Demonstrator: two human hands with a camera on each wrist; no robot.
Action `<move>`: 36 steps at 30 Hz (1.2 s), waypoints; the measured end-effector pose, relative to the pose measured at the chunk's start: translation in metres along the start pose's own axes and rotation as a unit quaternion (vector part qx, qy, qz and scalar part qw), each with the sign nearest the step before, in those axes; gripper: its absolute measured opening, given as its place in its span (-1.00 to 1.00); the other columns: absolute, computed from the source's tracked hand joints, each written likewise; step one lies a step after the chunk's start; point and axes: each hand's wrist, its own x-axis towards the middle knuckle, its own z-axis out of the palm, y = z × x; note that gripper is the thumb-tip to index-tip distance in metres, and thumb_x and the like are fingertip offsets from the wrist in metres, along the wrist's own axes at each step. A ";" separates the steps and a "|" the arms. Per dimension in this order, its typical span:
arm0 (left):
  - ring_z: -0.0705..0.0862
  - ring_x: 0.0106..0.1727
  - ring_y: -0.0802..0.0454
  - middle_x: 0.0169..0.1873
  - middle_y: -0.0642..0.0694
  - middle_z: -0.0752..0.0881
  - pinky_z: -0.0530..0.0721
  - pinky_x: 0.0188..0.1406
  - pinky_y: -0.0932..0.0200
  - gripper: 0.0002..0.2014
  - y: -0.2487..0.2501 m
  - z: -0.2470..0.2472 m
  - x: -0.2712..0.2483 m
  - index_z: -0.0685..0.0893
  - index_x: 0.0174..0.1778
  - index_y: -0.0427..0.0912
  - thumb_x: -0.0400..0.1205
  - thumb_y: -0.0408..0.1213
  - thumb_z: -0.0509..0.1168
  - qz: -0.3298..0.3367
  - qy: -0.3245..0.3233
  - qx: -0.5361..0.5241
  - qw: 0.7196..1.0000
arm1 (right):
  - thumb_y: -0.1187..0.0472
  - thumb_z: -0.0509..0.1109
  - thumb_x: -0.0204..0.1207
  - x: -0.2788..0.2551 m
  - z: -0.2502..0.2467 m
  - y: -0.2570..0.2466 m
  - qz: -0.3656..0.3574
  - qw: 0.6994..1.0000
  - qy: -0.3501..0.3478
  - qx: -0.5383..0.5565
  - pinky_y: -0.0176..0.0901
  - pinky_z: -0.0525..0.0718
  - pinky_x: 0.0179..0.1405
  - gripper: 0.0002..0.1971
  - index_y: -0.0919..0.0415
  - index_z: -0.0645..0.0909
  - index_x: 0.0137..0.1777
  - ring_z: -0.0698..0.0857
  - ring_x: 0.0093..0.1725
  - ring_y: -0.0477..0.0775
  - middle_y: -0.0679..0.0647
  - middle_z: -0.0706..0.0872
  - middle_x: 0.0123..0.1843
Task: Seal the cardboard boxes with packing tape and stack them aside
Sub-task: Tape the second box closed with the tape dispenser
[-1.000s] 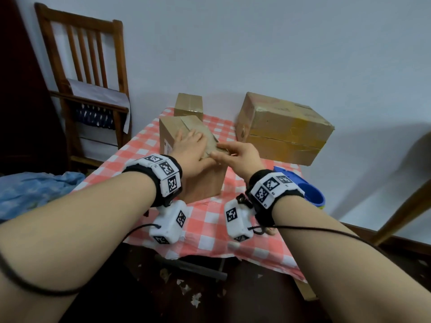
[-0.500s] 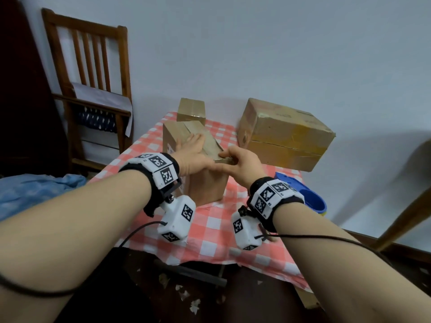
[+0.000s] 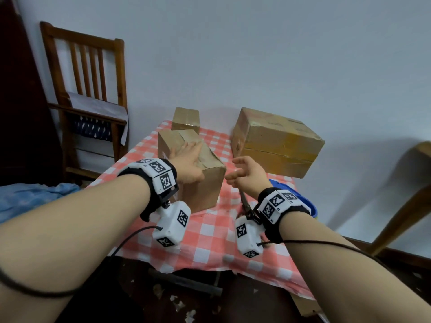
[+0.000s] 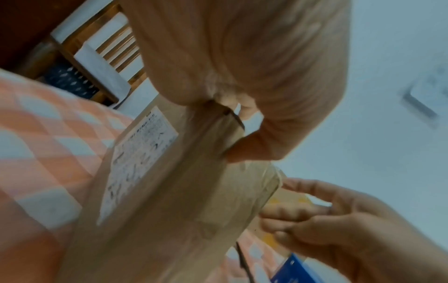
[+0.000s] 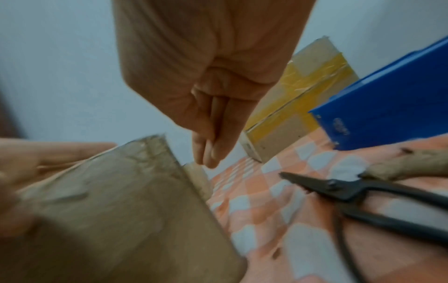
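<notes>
A brown cardboard box (image 3: 200, 190) with a white label on its left side stands mid-table. Its top flaps are down, with tape along the seam. My left hand (image 3: 189, 156) lies flat on the box's top with straight fingers; the left wrist view shows the palm (image 4: 242, 76) pressing the near top edge. To the right of the box my right hand (image 3: 242, 171) hovers apart from it, fingers relaxed and holding nothing. The right wrist view shows its fingers (image 5: 211, 134) pointing down beside the box corner (image 5: 109, 201). No tape roll can be made out.
A large taped box (image 3: 277, 141) sits at the back right and a small box (image 3: 185, 117) at the back. Black scissors (image 5: 363, 193) lie on the checked cloth (image 3: 210, 238) by a blue container (image 3: 307, 206). A wooden chair (image 3: 86, 89) stands to the left.
My right hand has let go of the box's top edge and drawn back to the right. My left hand stays flat on the top, a little further forward.
</notes>
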 end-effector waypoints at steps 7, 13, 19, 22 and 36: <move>0.56 0.25 -0.14 0.22 -0.12 0.63 0.44 0.26 0.06 -0.65 0.003 0.014 0.010 0.62 0.26 -0.21 0.76 -0.13 0.03 0.102 0.037 0.102 0.989 | 0.37 0.26 0.50 -0.011 -0.070 0.050 0.114 0.947 0.183 -0.237 -0.03 0.60 0.10 -0.67 0.24 0.48 0.27 0.65 0.15 0.22 0.13 0.66 0.12; 0.56 0.21 -0.14 0.14 -0.14 0.64 0.33 0.24 0.08 -0.72 0.004 0.017 0.009 0.63 0.20 -0.28 0.67 -0.31 0.11 0.090 0.050 0.086 0.991 | -0.04 0.38 0.50 -0.024 -0.084 0.090 0.231 0.875 0.057 -0.421 -0.10 0.60 -0.08 -0.68 0.21 0.56 0.06 0.65 -0.01 0.18 0.13 0.66 -0.02; 0.65 0.01 -0.11 -0.11 -0.18 0.73 0.55 0.15 0.01 -0.88 0.005 0.018 0.004 0.75 -0.15 -0.23 0.58 -0.27 0.34 0.066 0.151 0.027 0.986 | 0.14 0.19 0.66 -0.034 -0.082 0.096 0.207 0.864 0.058 -0.455 -0.06 0.47 0.27 -0.76 0.24 0.56 0.18 0.63 0.20 0.20 0.18 0.70 0.15; 0.61 -0.23 -0.07 -0.35 -0.09 0.66 0.67 0.00 -0.08 -0.84 0.008 0.013 0.002 0.67 -0.39 -0.14 0.48 -0.18 0.39 0.030 0.170 -0.047 0.984 | 0.25 0.23 0.58 -0.033 -0.092 0.082 0.163 0.919 0.119 -0.340 -0.06 0.56 -0.01 -0.82 0.33 0.56 0.06 0.64 -0.01 0.27 0.28 0.68 -0.01; 0.72 -0.28 -0.11 0.00 -0.34 0.68 0.46 -0.58 0.26 -0.21 0.081 -0.008 -0.015 0.52 0.20 -0.35 0.59 0.39 -0.05 -0.128 -0.064 -0.574 0.806 | -0.29 0.44 0.36 -0.034 -0.079 -0.004 0.104 0.958 0.185 0.191 -0.07 0.53 -0.35 -0.46 0.27 0.63 -0.32 0.56 -0.52 0.16 0.15 0.59 -0.55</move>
